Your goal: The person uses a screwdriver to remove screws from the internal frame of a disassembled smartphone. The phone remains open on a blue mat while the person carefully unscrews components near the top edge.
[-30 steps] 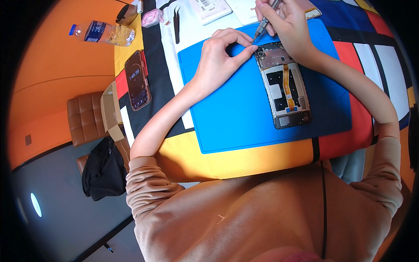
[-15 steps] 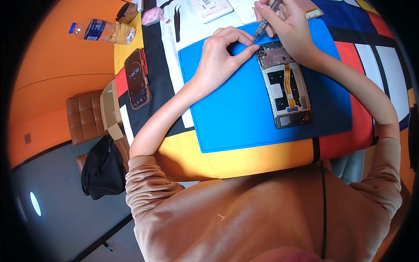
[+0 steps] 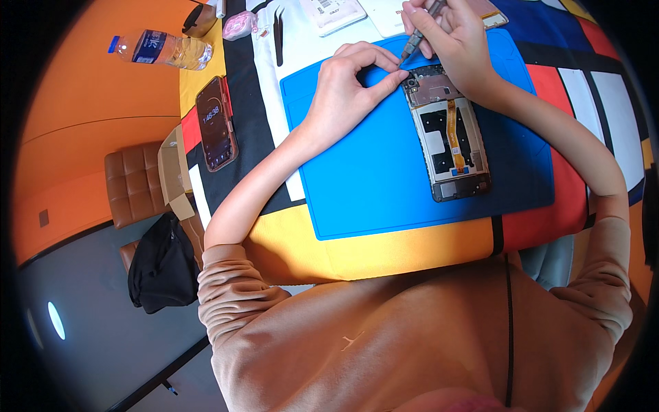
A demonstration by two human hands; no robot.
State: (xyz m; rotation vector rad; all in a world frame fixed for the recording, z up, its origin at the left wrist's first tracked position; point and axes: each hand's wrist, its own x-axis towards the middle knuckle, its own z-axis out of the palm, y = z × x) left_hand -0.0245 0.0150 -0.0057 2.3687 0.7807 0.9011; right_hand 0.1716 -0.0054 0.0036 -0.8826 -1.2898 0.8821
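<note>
My right hand (image 3: 467,51) grips a grey screwdriver (image 3: 412,45), tilted with its tip pointing down and to the left. That tip meets the fingertips of my left hand (image 3: 347,82), whose thumb and index finger are drawn together at the far left corner of an opened phone (image 3: 432,137). Whatever lies between those fingertips is too small to make out. The phone lies on a blue mat (image 3: 371,185), its insides exposed: a dark board at the far end and a yellow ribbon cable (image 3: 453,134) running down the middle.
Black tweezers (image 3: 278,38) lie beyond the mat's left corner, near a pink round item (image 3: 239,26). Left of the mat is a lit phone (image 3: 217,123). A water bottle (image 3: 161,49) is at far left. White flat boxes (image 3: 333,15) sit at the back.
</note>
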